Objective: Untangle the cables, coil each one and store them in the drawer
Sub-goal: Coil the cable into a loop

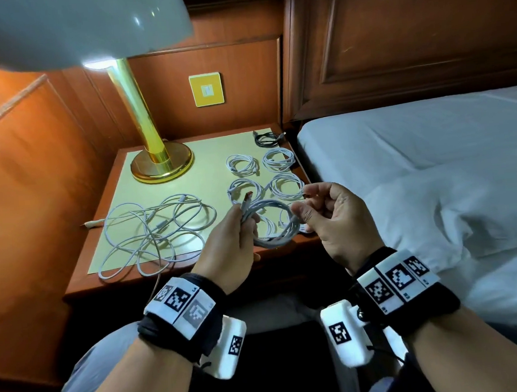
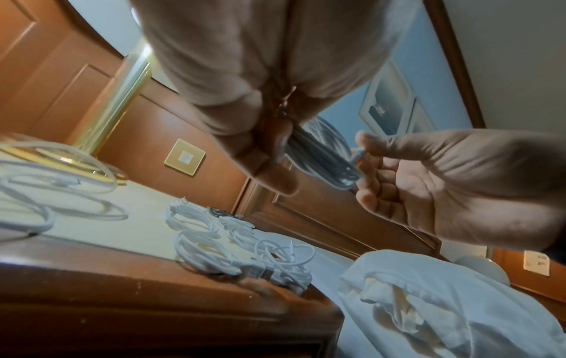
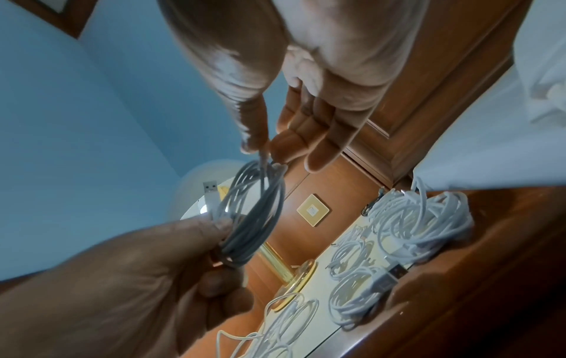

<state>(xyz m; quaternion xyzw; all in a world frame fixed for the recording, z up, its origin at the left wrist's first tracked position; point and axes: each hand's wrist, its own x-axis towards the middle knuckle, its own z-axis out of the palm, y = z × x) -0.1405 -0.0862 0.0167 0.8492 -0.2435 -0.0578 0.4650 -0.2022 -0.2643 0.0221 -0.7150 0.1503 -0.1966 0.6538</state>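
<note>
Coil nearly closed above the nightstand's near edge, its tail end pinched in the right hand

The left hand (image 1: 230,246) gripped one side of the grey cable coil (image 1: 271,222), USB plug (image 1: 246,198) poking up past the thumb, while the right hand (image 1: 335,221) pinched the thin free end between thumb and forefinger at the far rim, other fingers loosely spread. The smooth, springy rubber loops could fan apart if either grip eased, and a slack tail might drop and snag the finished white coils (image 1: 275,170), round and loosely stacked on the right of the glossy nightstand (image 1: 171,186). The tangled white cables (image 1: 149,231) sprawled at near left, close to the brass lamp base (image 1: 161,164); no drawer showed.
</note>
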